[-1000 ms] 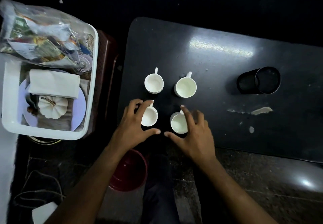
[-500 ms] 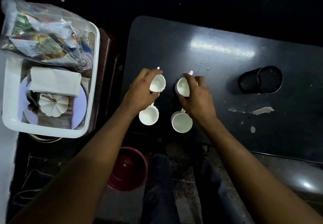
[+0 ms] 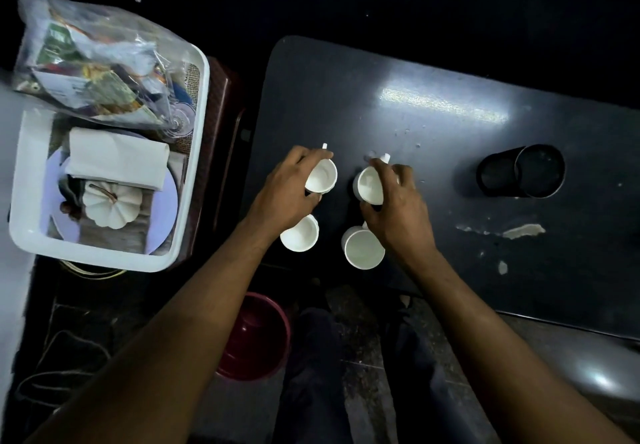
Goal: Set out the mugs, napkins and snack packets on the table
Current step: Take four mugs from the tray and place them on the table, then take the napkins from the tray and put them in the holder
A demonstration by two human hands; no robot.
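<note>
Several white mugs stand in a square on the dark table [image 3: 433,73]. My left hand [image 3: 287,191] grips the far left mug [image 3: 323,179] around its rim and side. My right hand [image 3: 394,208] grips the far right mug [image 3: 369,184], which looks slightly tilted. The near left mug [image 3: 299,236] and the near right mug [image 3: 363,249] stand free by the table's front edge. Folded white napkins [image 3: 117,159] and a clear bag of snack packets [image 3: 100,73] lie in the white tray [image 3: 197,153] at the left.
A black cylindrical holder [image 3: 523,172] lies on its side at the table's right. A white pumpkin ornament [image 3: 110,206] and a plate sit in the tray. A dark red bucket [image 3: 256,336] stands on the floor below the table edge, between my arms.
Both hands left the two near mugs and reached forward onto the two far mugs, closing on them. The far mugs have barely shifted.
</note>
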